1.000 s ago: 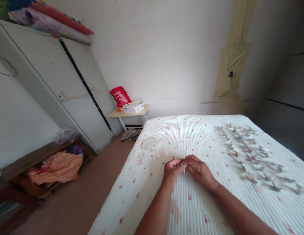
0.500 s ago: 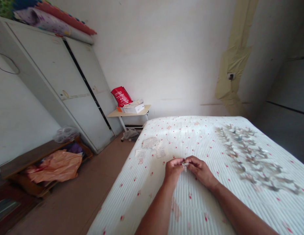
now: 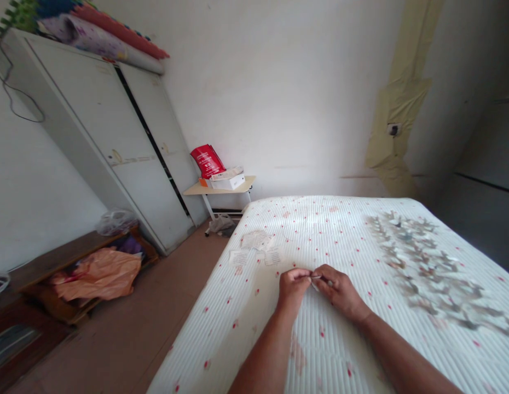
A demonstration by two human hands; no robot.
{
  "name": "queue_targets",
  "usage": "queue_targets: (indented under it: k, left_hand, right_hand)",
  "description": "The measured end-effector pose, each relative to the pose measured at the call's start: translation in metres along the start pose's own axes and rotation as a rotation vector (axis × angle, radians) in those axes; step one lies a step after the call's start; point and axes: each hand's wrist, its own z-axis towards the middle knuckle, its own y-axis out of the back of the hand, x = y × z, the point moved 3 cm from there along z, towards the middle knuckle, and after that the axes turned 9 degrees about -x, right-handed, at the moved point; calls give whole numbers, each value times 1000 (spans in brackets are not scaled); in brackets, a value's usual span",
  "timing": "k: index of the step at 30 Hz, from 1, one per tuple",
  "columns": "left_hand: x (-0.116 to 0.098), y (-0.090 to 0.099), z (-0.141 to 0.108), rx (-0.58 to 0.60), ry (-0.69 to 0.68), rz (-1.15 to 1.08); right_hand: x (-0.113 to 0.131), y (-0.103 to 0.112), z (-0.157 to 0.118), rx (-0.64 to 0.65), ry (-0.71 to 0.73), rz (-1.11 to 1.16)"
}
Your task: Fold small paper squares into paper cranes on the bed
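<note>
Bed (image 3: 205, 334), white ribbed cover with red dots. Blurred pile of small grey-white folded pieces (image 3: 427, 268) on right side; printed paper slips (image 3: 254, 241) further up, left of centre. Left hand (image 3: 293, 287) and right hand (image 3: 340, 293) close together over mid-bed, pinching small pale strip (image 3: 316, 279) between them. Risk: loose pinch lets thin strip drop, hard to spot against white cover.

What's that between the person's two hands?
The head view shows a small pale scrap, too small to identify, pinched between the fingertips of the left hand and the right hand.
</note>
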Motion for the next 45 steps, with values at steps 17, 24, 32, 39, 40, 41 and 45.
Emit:
queue_targets:
  k: [17,24,32,39,40,41,45]
  left_hand:
    - [-1,-3,-6,94,-154,227]
    - [6,-3,-5,174,-158,253]
    - [4,-5,-5,221,-96,139]
    - [7,-3,-1,232,-52,52]
    - [7,-3,-1,237,-47,50]
    - [6,-3,-2,242,-48,53]
    - [-1,-2,-6,231,-104,96]
  right_hand:
    - [1,2,2,140,-20,0]
    - [-15,-3,0,223,-337,245]
    - [-13,-1,2,221,-420,332]
    - [-8,-1,0,233,-367,375]
    - [-8,0,0,223,-352,368]
    - [-8,0,0,210,-335,351]
    - [-7,2,1,165,-287,278]
